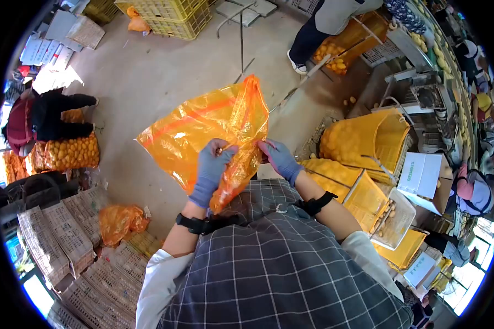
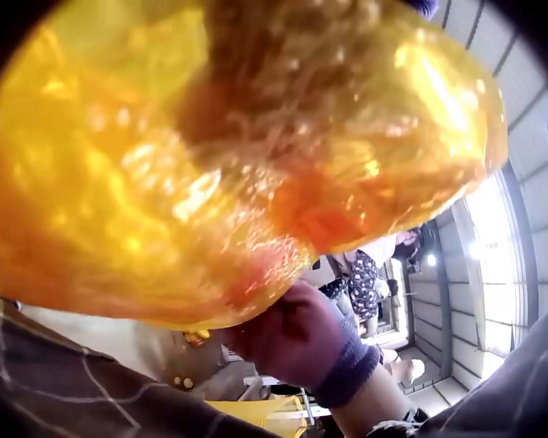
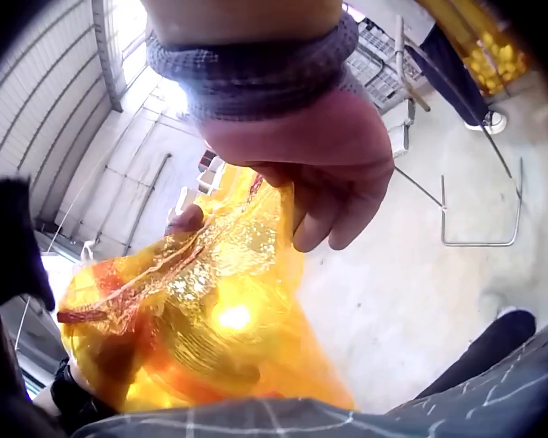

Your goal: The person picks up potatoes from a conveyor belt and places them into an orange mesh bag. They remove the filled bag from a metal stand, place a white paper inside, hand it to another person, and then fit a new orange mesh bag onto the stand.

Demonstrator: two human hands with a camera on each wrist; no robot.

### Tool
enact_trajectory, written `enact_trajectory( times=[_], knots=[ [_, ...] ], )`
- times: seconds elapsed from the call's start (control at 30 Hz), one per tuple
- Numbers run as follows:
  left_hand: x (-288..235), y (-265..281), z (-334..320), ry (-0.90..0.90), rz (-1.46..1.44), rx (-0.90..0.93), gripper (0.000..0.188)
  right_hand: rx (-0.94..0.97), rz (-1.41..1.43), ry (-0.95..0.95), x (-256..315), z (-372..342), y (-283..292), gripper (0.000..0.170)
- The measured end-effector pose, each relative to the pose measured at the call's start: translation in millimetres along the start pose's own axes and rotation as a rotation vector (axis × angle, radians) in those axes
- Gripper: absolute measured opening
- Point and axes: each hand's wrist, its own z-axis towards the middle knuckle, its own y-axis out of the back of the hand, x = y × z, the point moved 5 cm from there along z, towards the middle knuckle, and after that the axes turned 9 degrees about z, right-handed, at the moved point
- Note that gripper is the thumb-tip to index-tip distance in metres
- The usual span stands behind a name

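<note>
An orange-yellow mesh bag (image 1: 203, 118) with a red stripe hangs in front of the checked apron, its sheet spread out to the left and its upper end bunched. My left hand (image 1: 211, 169), in a grey-blue glove, pinches the bag near its middle with curled fingers. To its right, my gloved right hand (image 1: 280, 158) pinches the bag's edge between thumb and fingers. The right wrist view shows a reddish drawn edge on the bag (image 3: 228, 292) below the right hand (image 3: 315, 164). Shiny mesh fills most of the left wrist view.
Filled yellow potato bags (image 1: 340, 140) and an open white carton (image 1: 422, 178) stand on the right. Stacked crates (image 1: 55, 236) and a crumpled orange bag (image 1: 121, 223) lie at lower left. A person (image 1: 49, 118) bends by a filled bag. Metal stands are ahead.
</note>
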Motion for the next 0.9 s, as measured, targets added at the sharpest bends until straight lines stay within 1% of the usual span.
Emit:
enact_trajectory(
  times=[0.03,0.07,0.1,0.17,0.2,0.23,0.3,0.33,0.37,0.4,0.43,0.47,0.53,0.57,0.63,0.7,0.73,0.77,0.8,0.83,0.87,0.9],
  knots=[
    [-1.4,-1.6,26.2,0.008,-0.033,-0.011,0.019,-0.021,0.021,0.032,7.4,17.0,12.2,0.031],
    [13.7,-3.4,57.6,0.036,-0.091,-0.015,0.022,-0.044,0.043,0.067,15.2,32.9,22.6,0.032],
    [26.7,1.6,90.4,-0.002,-0.061,-0.058,0.023,-0.068,0.062,0.105,25.1,50.1,33.3,0.033],
    [36.6,9.8,147.2,-0.08,-0.011,-0.148,0.025,-0.093,-0.425,0.045,32.3,81.3,66.2,0.034],
    [-5.4,5.8,147.2,0.331,-0.186,-0.068,0.03,-0.096,-0.671,0.001,45.1,87.9,76.7,0.035],
    [-15.2,1.7,164.9,0.277,-0.141,-0.048,0.031,0.017,-0.878,-0.042,53.8,91.6,80.2,0.037],
    [-34.2,-6.6,208.5,0.16,-0.046,-0.011,0.033,0.257,-1.281,-0.118,105.7,90.1,67.1,0.042],
    [-39.0,-15.2,223.2,0.003,0.056,0.128,0.036,0.274,-1.336,-0.181,128.1,92.0,70.8,0.043],
    [-52.6,-23.0,226.8,-0.057,0.064,0.19,0.036,0.116,-1.236,-0.172,178.2,93.0,68.1,0.041],
    [-76.7,-32.5,225.6,-0.119,0.072,0.253,0.035,-0.042,-1.133,-0.161,223.9,97.6,67.9,0.041],
    [-105.3,-38.4,223.8,-0.182,0.082,0.319,0.035,-0.129,-1.221,0.15,257.7,109.1,72.6,0.043],
    [-132.7,-36.9,219.1,0.026,0.237,0.444,0.037,-0.219,-1.292,0.468,288.6,117.8,75.2,0.049],
    [-143.1,-48.0,236.5,-0.179,0.272,0.487,0.036,0.074,-1.305,0.763,322.9,150.4,47.2,0.065],
    [-146.6,-53.1,239.8,-0.275,0.289,0.505,0.035,0.24,-1.419,0.838,318.8,167.2,36.8,0.061],
    [-148.9,-60.9,245.9,-0.118,0.268,0.583,0.036,0.612,-1.629,1.016,306.2,201.6,22.8,0.054],
    [-157.6,-66.2,259.1,-0.071,0.281,0.563,0.036,0.851,-1.644,0.989,300.8,237.8,27.8,0.04],
    [-163.5,-67.6,267.7,-0.091,0.312,0.524,0.037,0.973,-1.636,0.97,295.4,255.7,30.7,0.033],
    [-168.9,-69.3,276.0,-0.108,0.347,0.49,0.037,0.982,-1.723,0.809,291.9,284.8,44.4,0.024],
    [-168.7,-67.8,285.9,-0.107,0.44,0.4,0.032,0.982,-1.811,0.642,289.0,311.0,63.6,0.017],
    [-168.4,-66.2,295.8,-0.098,0.532,0.311,0.027,0.974,-1.844,0.478,282.6,329.9,84.2,0.016],
    [-153.0,-60.7,307.4,-0.064,0.702,0.22,0.022,0.958,-1.876,0.306,279.8,346.0,104.7,0.017],
    [-141.2,-54.3,317.1,-0.027,0.87,0.131,0.018,0.954,-1.792,0.26,288.3,352.1,113.6,0.016]
  ],
)
